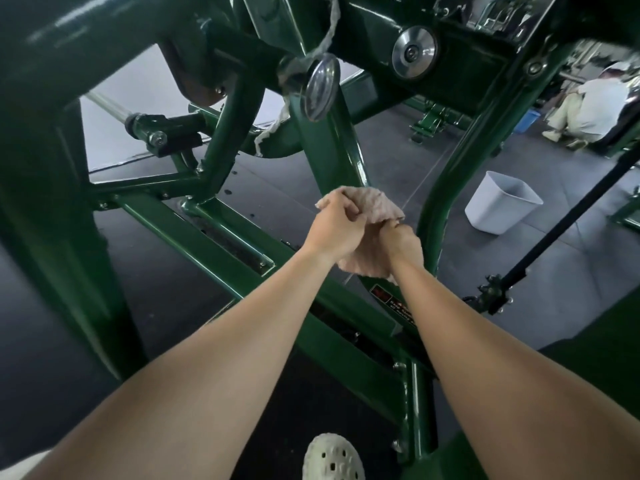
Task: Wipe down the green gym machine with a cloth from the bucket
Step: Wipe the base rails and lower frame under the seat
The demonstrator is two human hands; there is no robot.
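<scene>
**Q:** Which step was in hand, and how was it best done?

**A:** By the look of it, the cloth was being gathered for a pass along the green gym machine, whose slanted post rose directly beyond the fingertips. The left hand had its fingers curled over the upper edge. The right hand had its fingers closed round the lower folds. Recommended procedure: fold the cloth to a flat pad, wrap it round the tube, and draw it down toward the base joint. Turn a fresh face outward for each tube. The warning label, just below the right fingers, probably called for lighter pressure.

**Q:** Where was the cloth?

**A:** It was bunched between both hands. Whether it touched the post could not be told.

**Q:** What was the count, largest first?

**A:**
- One machine.
- One other person, crouched far beyond the right fingers.
- One white bucket on the floor, right of the fingers and well apart.
- Two hands.
- One cloth.
- One shoe, well behind the fingers.
- Two chrome discs above the fingers.
- One blue bucket beside that person.
- One frayed strip hanging above the left fingers.
</scene>
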